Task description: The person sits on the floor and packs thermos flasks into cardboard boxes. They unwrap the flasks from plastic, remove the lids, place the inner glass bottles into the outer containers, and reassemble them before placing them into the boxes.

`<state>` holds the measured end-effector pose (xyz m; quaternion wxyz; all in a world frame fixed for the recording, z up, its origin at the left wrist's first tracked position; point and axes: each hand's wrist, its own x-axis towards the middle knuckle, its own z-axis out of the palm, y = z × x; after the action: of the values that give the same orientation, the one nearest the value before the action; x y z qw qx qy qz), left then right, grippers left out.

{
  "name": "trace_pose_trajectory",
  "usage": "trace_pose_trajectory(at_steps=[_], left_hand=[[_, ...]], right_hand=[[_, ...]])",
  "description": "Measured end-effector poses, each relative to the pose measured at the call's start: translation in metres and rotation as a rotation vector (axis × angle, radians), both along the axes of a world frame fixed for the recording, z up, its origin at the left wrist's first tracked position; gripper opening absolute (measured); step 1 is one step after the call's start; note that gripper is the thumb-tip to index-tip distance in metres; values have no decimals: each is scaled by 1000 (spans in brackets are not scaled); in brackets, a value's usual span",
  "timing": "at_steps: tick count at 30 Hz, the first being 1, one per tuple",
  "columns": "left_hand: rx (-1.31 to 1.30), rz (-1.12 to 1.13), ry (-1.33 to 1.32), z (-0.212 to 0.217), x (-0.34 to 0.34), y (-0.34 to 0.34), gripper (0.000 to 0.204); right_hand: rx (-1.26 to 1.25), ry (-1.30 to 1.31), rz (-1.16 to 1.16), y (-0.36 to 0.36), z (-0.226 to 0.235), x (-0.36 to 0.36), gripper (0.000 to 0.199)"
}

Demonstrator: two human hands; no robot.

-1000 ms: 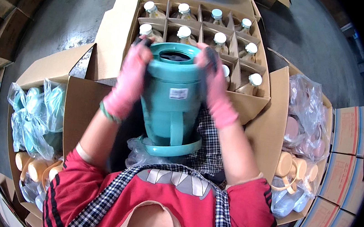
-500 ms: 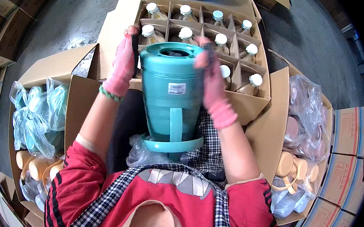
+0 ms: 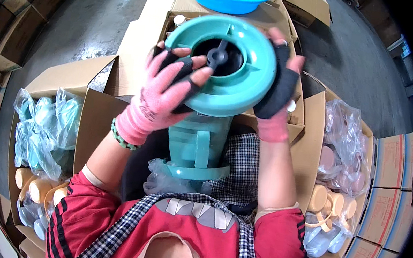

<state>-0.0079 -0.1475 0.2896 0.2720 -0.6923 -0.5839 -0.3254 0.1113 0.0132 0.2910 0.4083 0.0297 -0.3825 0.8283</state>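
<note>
I hold a round teal jug base (image 3: 221, 97) up at chest height, its ring framing a dark centre with a black piece across it. My left hand (image 3: 161, 94) grips the left side, fingers reaching over the ring toward the centre. My right hand (image 3: 280, 89), slightly blurred, is closed against the right edge with the fingertips up. Both hands wear pink gloves with black palms and bare fingertips. Below the base, a teal jug body (image 3: 179, 138) with a handle stands in my lap; the base hides its upper end. Crumpled clear plastic (image 3: 156, 174) lies beside it.
Ahead, a divided carton (image 3: 300, 110) holds capped glass bottles, mostly hidden. Behind it stands a blue basin (image 3: 222, 6) of white caps. Open cartons with bagged teal parts (image 3: 43, 123) and peach cups (image 3: 318, 198) flank me. Stacked cartons (image 3: 380, 214) line the right.
My hands have brought the round base up over the jug body, covering its open upper end. The left hand has turned over it, fingers now across the ring. The view has shifted slightly.
</note>
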Motion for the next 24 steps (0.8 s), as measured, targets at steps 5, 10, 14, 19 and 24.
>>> trace_pose_trajectory(at_steps=[5,10,14,19,24], left_hand=[[144,-266,-1403,10,25,-4,65],[276,-277,-1439,-8,43,-6,69],[365,-223,-1251,-9,42,-6,70],[416,-158,-1170,-18,36,-7,66],[555,-339,-1700,-35,-40,8,42]], right_hand=[[1442,-345,-908,-30,11,13,77],[993,-754,-460,-42,13,6,64],[888,-696,-563,-44,4,9,69],[227,-662,775,-45,24,13,66],[147,-639,52,74,-8,24,51]])
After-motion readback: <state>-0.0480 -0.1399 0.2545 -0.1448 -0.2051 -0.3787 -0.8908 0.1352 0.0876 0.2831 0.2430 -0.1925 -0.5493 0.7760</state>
